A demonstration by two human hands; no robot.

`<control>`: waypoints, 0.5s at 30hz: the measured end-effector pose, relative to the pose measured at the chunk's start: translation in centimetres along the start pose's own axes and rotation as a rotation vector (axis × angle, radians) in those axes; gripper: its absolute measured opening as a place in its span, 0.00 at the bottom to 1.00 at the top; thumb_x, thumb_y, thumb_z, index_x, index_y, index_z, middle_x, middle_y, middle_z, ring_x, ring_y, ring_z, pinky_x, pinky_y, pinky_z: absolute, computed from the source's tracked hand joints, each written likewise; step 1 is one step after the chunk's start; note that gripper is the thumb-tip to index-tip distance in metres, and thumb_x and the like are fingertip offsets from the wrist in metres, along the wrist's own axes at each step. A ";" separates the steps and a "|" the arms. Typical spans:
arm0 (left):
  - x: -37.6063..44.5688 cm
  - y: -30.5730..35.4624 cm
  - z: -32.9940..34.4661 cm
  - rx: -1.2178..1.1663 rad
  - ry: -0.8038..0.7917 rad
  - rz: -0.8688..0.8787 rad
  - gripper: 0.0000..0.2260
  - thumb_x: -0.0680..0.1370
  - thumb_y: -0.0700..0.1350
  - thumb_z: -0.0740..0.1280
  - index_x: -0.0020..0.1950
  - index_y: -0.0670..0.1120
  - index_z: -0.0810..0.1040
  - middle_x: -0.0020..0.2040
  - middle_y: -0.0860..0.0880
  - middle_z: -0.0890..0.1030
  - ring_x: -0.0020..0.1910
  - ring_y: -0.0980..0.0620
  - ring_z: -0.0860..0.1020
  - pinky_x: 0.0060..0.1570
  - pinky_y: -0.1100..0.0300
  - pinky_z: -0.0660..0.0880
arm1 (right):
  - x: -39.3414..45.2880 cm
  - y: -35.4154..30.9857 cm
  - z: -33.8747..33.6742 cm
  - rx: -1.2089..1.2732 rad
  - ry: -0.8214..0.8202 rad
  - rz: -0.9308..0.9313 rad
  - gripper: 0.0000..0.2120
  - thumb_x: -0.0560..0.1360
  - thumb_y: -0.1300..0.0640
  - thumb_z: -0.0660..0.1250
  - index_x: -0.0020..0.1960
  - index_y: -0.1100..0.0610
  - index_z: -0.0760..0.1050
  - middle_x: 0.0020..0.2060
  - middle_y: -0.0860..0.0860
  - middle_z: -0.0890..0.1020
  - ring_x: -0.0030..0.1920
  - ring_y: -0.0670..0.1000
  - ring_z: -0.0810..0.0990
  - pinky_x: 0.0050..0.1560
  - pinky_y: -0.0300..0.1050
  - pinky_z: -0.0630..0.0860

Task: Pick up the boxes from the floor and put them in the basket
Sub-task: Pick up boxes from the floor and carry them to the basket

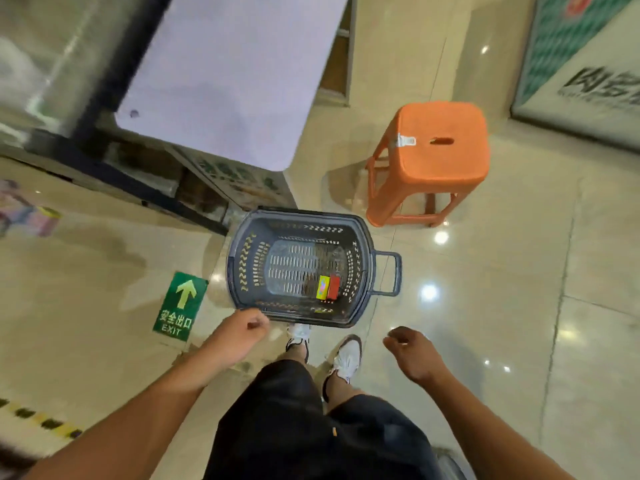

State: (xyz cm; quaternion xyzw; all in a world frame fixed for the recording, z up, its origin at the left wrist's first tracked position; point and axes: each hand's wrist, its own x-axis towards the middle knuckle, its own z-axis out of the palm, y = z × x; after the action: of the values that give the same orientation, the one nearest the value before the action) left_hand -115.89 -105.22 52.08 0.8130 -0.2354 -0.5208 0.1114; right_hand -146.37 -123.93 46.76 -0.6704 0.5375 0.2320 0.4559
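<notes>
- The dark slotted basket (242,268) sits on the tiled floor (502,306), its long axis running left to right, with its handle (391,273) sticking out on the right.
- Two small boxes lie side by side at the basket's near right: a yellow box (323,287) touching a red box (334,286), both with long axes pointing near to far.
- The left hand (239,332) hovers at the basket's near rim, fingers curled; whether it touches the rim is unclear.
- The right hand (412,348) hangs apart, fingers loosely curled, holding nothing.
- An orange stool (440,147) stands far right; the counter (228,74) is blurred.
</notes>
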 end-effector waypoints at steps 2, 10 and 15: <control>-3.0 -1.6 -0.5 -0.080 0.038 -0.003 0.08 0.79 0.42 0.68 0.44 0.54 0.81 0.45 0.56 0.83 0.50 0.56 0.81 0.48 0.64 0.73 | -1.9 -0.8 -0.5 -0.079 -0.040 -0.043 0.18 0.79 0.44 0.65 0.63 0.53 0.78 0.59 0.50 0.82 0.57 0.51 0.81 0.57 0.42 0.74; -12.5 -14.6 1.5 -0.400 0.196 -0.258 0.07 0.77 0.39 0.70 0.39 0.44 0.79 0.36 0.43 0.83 0.37 0.47 0.81 0.44 0.48 0.80 | -5.0 -8.5 -0.7 -0.389 -0.146 -0.192 0.14 0.77 0.43 0.64 0.56 0.51 0.79 0.52 0.48 0.82 0.53 0.50 0.80 0.56 0.44 0.76; -16.9 -21.5 3.0 -0.570 0.267 -0.445 0.07 0.79 0.41 0.66 0.42 0.41 0.78 0.35 0.46 0.81 0.32 0.52 0.76 0.27 0.64 0.67 | -4.2 -18.8 2.0 -0.549 -0.179 -0.342 0.12 0.78 0.48 0.64 0.47 0.56 0.79 0.45 0.53 0.84 0.46 0.53 0.81 0.49 0.47 0.76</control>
State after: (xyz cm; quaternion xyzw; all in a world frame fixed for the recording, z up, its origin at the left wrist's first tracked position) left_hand -118.74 -77.99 55.06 0.8412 0.1176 -0.4665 0.2467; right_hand -129.82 -119.97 56.00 -0.8255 0.2926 0.3465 0.3359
